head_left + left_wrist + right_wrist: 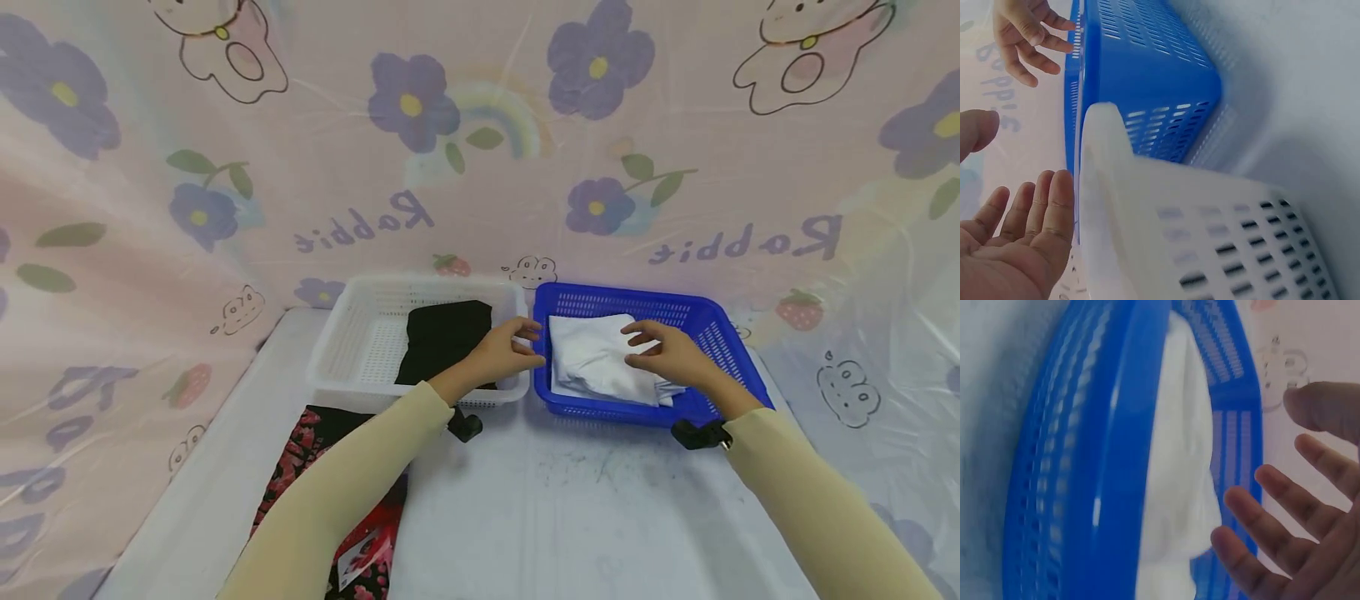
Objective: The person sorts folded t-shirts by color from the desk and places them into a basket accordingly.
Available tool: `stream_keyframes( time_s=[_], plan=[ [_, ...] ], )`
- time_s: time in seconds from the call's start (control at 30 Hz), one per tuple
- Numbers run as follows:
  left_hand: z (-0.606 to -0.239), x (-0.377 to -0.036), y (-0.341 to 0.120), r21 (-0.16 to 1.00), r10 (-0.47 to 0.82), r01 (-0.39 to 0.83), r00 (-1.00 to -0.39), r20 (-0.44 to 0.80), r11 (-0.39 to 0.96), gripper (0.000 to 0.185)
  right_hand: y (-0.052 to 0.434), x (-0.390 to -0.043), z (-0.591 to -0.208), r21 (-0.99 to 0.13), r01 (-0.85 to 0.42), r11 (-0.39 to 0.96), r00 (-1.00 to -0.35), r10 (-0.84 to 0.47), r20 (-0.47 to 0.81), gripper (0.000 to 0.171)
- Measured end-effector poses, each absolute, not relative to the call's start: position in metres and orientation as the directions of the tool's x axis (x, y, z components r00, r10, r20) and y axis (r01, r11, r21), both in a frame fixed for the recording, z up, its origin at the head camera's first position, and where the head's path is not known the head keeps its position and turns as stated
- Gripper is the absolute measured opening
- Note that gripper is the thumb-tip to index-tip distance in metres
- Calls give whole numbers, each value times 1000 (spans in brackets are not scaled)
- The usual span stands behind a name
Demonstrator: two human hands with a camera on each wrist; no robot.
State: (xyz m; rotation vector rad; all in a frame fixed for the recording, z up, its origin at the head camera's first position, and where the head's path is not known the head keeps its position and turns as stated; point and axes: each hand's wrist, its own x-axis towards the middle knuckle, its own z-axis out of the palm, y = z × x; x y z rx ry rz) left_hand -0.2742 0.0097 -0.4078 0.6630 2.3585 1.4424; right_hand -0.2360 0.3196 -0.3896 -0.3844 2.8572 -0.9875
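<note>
A folded white cloth (592,362) lies in the blue basket (731,333). Over its right part hovers my right hand (671,354), fingers spread and holding nothing; the right wrist view shows the fingertips beside the white cloth (1179,456). My left hand (502,350) is raised over the right rim of the white basket (330,367), its fingers relaxed and nothing in them. The left wrist view has its palm and loose fingers next to the white basket's corner (1107,137). Inside the white basket, left of that hand, a folded black cloth (442,333) lies, partly covered by the forearm.
A black garment with a red floral pattern (375,533) lies at the front left, partly under the left sleeve (337,492). Both baskets stand side by side on a white-covered table (555,517), against a printed curtain (487,192).
</note>
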Motion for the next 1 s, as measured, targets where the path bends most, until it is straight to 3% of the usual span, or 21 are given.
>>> stream_keyframes(
  time_s=[0.63, 1.0],
  plan=[
    [-405, -211, -93, 892, 500, 290, -862, 86, 346, 54, 239, -216, -387, -679, -321, 660, -932, -347, 104, 40],
    [-427, -172, -166, 901, 395, 246, -914, 93, 357, 53, 164, -185, -388, -743, -434, 509, -835, -537, 119, 40]
  ],
)
